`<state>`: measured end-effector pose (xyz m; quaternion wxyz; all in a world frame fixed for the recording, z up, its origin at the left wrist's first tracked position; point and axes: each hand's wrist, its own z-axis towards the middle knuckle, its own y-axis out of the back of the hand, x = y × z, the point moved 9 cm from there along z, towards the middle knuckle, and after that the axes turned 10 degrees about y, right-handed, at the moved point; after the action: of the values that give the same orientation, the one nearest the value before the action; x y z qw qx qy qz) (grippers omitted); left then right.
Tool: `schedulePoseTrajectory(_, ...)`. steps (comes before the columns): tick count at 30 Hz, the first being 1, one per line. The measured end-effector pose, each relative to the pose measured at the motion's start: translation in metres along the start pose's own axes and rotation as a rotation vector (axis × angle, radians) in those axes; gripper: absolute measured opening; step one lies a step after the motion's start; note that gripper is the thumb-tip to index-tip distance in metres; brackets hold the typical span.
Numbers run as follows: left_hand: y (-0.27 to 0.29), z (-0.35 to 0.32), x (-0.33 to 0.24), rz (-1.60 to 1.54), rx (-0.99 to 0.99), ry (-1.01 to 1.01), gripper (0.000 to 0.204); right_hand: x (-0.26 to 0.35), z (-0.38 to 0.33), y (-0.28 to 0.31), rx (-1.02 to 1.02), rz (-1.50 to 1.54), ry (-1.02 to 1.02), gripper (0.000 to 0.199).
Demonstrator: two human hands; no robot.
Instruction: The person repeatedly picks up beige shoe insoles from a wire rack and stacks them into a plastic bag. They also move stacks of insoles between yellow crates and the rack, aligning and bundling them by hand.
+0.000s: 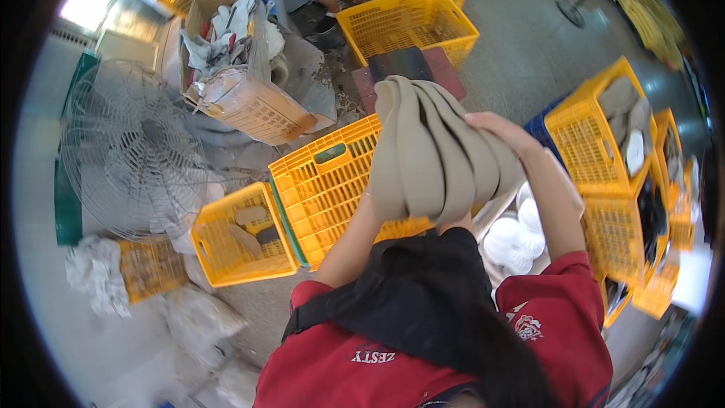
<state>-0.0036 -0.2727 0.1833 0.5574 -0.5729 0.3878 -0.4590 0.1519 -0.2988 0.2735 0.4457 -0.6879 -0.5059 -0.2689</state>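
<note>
Slightly above the centre of my head view is a bundle of curved beige pieces (445, 155), thick sheets nested one inside another with dark gaps between, held up in front of the wearer's body. I have the right hand (502, 130) at the bundle's 2 o'clock edge, gripping it, fingers laid over the rim; the right forearm (551, 196) rises from 4 o'clock, elbow bent, with the wrist turned in toward the pieces. From between 7 and 8 o'clock the left forearm (351, 238) slants up and passes out of my sight behind the bundle's lower edge, so I cannot tell whether the left hand is wide or narrow.

Just behind the bundle, toward 8 o'clock, I see a large yellow slatted crate (317, 208). Farther out that way, a smaller yellow crate (253, 268) contains flat beige pieces and a dark one. At 9 o'clock stands a wire fan (151, 132); at 10, a cardboard box (253, 106) full of crumpled cloth. Near 12 o'clock I make out another yellow crate (461, 47). Stacked yellow crates (578, 143) occupy 3 o'clock.
</note>
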Motion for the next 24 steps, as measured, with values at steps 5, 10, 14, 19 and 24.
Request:
schedulePoseTrajectory(5,0.049,0.056,-0.039,0.059,-0.178,-0.277,0.070,0.030,0.079,0.031,0.264,-0.416,0.158,0.077)
schedulePoseTrajectory(10,0.075,0.126,-0.056,0.029,-0.285,-0.446,0.071,0.067,0.128,0.082,0.426,-0.428,0.182,0.082)
schedulePoseTrajectory(14,0.082,0.159,-0.054,-0.031,-0.296,-0.547,0.072,0.081,0.160,0.117,0.422,-0.575,0.147,0.085)
schedulePoseTrajectory(19,0.105,0.154,-0.058,0.003,-0.397,-0.691,0.075,0.082,0.198,0.116,0.540,-0.818,0.126,0.092)
schedulePoseTrajectory(24,0.160,0.127,-0.086,-0.024,-0.662,-0.742,0.067,0.078,0.255,0.079,0.670,-0.909,0.082,0.097)
